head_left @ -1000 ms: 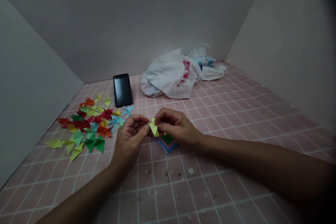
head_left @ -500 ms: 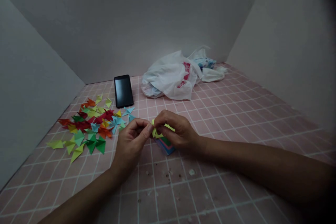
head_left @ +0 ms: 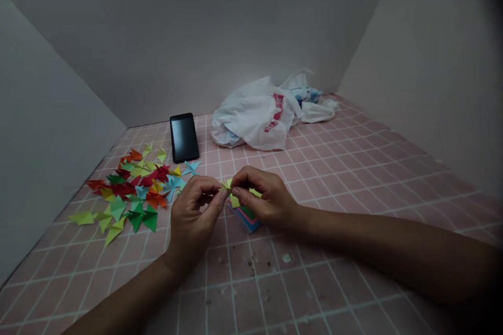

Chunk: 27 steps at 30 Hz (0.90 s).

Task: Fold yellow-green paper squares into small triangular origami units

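Note:
A small folded piece of yellow paper (head_left: 225,187) is pinched between my two hands. My left hand (head_left: 197,208) grips its left end between thumb and forefinger. On the other side, the fingertips of my right hand (head_left: 262,196) are closed on its right end. Just under and behind my right hand lies a stack of coloured paper sheets (head_left: 248,219), with yellow, green, pink and blue showing; my fingers hide part of it. Left of my left hand spreads a pile of folded paper birds (head_left: 135,188) in red, orange, yellow, green and light blue.
A black phone (head_left: 184,137) lies behind the paper pile. Further back sits a crumpled white plastic bag (head_left: 251,115) with red print, beside a blue-patterned packet (head_left: 308,95). Pale walls enclose the pink tiled-pattern surface (head_left: 353,167). Small specks dot its front.
The yellow folded paper has turned between my fingertips and now appears thinner, seen more edge-on. Both hands stay in nearly the same place. The view has shifted very slightly.

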Each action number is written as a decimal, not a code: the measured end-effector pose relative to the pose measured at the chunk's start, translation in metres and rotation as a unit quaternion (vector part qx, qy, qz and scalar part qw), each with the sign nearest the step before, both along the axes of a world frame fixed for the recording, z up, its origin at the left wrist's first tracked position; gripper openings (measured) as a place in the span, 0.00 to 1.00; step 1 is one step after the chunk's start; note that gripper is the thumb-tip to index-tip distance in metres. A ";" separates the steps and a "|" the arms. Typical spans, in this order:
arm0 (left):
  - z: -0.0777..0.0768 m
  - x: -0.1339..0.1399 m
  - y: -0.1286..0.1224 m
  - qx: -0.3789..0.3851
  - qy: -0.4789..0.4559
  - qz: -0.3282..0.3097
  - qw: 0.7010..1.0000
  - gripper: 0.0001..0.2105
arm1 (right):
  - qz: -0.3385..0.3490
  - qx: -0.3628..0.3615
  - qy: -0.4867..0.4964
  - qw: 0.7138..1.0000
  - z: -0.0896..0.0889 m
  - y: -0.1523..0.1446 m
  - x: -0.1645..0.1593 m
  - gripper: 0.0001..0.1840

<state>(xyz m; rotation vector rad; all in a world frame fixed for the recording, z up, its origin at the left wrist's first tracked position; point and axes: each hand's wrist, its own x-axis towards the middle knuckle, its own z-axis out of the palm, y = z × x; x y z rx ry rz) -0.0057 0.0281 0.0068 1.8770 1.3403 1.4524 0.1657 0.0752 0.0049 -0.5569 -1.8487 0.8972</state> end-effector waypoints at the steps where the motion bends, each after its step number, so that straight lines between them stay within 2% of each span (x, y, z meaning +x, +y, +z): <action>1: 0.000 0.000 0.000 -0.003 0.000 0.002 1.000 0.03 | -0.004 0.010 -0.005 1.000 0.000 0.000 0.000 0.03; 7: -0.001 0.001 0.001 0.031 0.029 0.015 0.999 0.03 | -0.007 0.027 -0.030 0.999 -0.002 0.001 0.000 0.03; 14: 0.000 0.003 0.000 0.034 0.054 0.033 0.997 0.03 | -0.043 0.102 -0.043 0.993 -0.006 -0.002 -0.002 0.06; 21: 0.000 0.004 -0.003 0.025 0.055 0.039 0.997 0.04 | 0.010 0.090 -0.039 0.995 -0.002 -0.004 0.001 0.06; 27: 0.003 0.004 -0.003 0.032 0.071 0.034 0.996 0.04 | -0.003 0.097 -0.048 0.994 -0.005 -0.003 0.000 0.06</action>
